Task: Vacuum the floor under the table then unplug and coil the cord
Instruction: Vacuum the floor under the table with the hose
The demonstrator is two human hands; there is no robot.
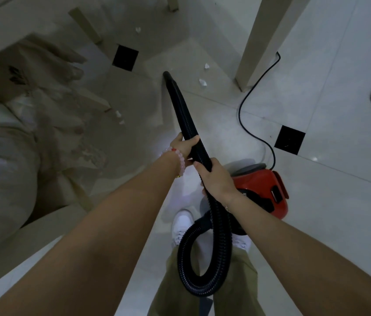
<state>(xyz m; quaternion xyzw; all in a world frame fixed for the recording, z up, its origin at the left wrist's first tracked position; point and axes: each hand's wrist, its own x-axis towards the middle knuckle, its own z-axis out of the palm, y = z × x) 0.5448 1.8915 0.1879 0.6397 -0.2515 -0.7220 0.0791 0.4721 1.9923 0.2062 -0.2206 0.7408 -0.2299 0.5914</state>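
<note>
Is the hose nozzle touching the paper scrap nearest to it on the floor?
Apart. The head view shows bare floor between the hose nozzle and the paper scrap.

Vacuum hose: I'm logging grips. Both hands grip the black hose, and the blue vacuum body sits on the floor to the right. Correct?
The vacuum body is red, not blue; the head view shows it. The left hand and right hand do grip the black hose, and the body sits on the floor to the right.
</note>
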